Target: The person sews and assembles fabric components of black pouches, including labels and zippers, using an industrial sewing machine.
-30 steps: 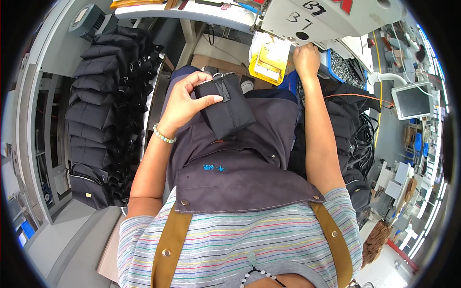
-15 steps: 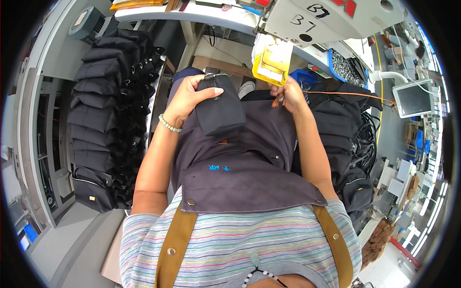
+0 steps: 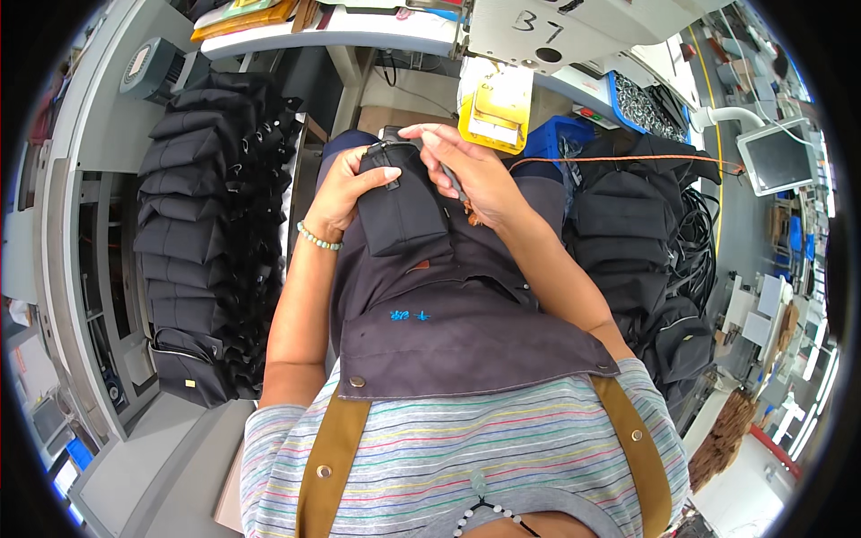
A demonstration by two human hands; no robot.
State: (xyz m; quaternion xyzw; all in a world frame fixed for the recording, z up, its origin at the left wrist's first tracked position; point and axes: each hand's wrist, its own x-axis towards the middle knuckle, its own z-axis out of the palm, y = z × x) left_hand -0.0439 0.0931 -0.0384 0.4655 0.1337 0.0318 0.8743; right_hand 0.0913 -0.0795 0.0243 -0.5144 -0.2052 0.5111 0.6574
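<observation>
A small black fabric pouch (image 3: pixel 404 215) is held over my lap, its top end pointing away from me. My left hand (image 3: pixel 345 188) grips its upper left side, with the thumb pressed on a small tab on the front. My right hand (image 3: pixel 475 175) is at the pouch's upper right corner, fingertips by its top edge. Closed inside that hand is a slim dark tool (image 3: pixel 456 184) with orange wrapping at its lower end. Most of the tool is hidden by the fingers, so its exact kind does not show.
Stacked black pouches (image 3: pixel 184 233) stand at the left, and more black bags (image 3: pixel 623 215) at the right. An orange cord (image 3: pixel 628 159) stretches rightward from near my right hand. A sewing machine head (image 3: pixel 538 36) with a yellow-framed part (image 3: pixel 495 112) overhangs ahead, beside a blue bin (image 3: pixel 549 139).
My right hand has moved left with the tool, from below the yellow-framed part to the pouch's top corner. The left hand keeps its hold, and the pouch has shifted slightly left.
</observation>
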